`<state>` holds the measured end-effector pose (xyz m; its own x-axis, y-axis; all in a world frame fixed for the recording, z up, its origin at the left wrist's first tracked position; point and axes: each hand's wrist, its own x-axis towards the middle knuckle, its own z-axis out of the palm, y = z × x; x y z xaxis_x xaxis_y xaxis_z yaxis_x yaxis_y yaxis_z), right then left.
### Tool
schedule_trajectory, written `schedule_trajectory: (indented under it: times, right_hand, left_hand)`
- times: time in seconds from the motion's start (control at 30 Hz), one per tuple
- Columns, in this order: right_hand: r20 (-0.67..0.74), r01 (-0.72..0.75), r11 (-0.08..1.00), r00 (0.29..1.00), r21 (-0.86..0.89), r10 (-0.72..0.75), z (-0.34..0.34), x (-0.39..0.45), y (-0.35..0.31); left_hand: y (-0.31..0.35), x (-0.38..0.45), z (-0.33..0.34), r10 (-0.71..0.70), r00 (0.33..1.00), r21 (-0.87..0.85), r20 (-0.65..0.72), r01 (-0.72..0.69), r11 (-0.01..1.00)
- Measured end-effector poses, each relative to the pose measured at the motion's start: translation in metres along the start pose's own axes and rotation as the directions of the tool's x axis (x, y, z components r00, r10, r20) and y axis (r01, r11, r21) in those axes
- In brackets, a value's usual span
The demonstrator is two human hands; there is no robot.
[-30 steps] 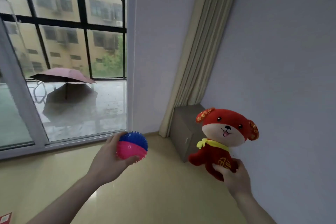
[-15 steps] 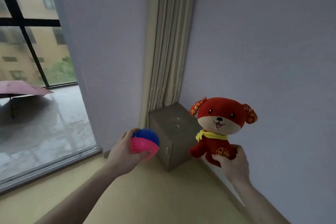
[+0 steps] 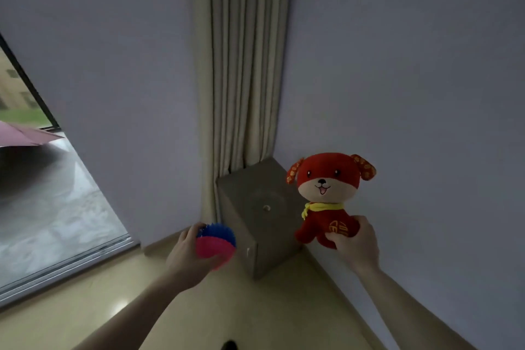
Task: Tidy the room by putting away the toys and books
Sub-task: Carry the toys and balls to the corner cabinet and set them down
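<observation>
Two toys up: your left hand (image 3: 187, 253) cups the spiky pink-and-blue ball (image 3: 216, 244); your right hand (image 3: 356, 244) grips the red plush dog (image 3: 326, 196) upright, above a grey box (image 3: 255, 216).

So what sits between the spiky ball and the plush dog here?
In the head view, a grey box in the corner below the curtain lies between the ball, held by the left hand, and the dog, held by the right hand.
</observation>
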<state>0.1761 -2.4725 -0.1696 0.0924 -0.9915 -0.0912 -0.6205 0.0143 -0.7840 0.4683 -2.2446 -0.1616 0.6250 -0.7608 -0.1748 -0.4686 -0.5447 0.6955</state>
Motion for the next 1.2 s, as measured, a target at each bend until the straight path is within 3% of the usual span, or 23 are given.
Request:
schedule_trajectory:
  times: [0.3, 0.57, 0.77, 0.9, 1.2]
  right_hand:
    - [-0.033, -0.014, 0.997, 0.999, -0.072, 0.011, 0.057, 0.15, -0.023]
    - [-0.037, -0.042, 0.991, 0.999, -0.13, 0.038, 0.113, 0.27, -0.058]
    - [-0.018, -0.066, 0.983, 0.998, -0.17, 0.064, 0.145, 0.329, -0.066]
    - [0.009, -0.08, 0.978, 0.996, -0.193, 0.083, 0.172, 0.364, -0.065]
    - [0.085, -0.037, 0.97, 0.995, -0.238, 0.059, 0.219, 0.424, -0.051]
  left_hand:
    - [-0.003, 0.194, 0.074, -0.131, 0.972, 0.027, 0.194, 0.128, 0.991]
    - [-0.005, 0.374, 0.149, -0.27, 0.885, 0.035, 0.38, 0.277, 0.96]
    - [-0.007, 0.427, 0.188, -0.351, 0.811, 0.16, 0.468, 0.313, 0.936]
    - [-0.013, 0.456, 0.215, -0.354, 0.809, 0.208, 0.47, 0.288, 0.935]
    - [-0.029, 0.503, 0.275, -0.453, 0.759, 0.241, 0.468, 0.383, 0.892]
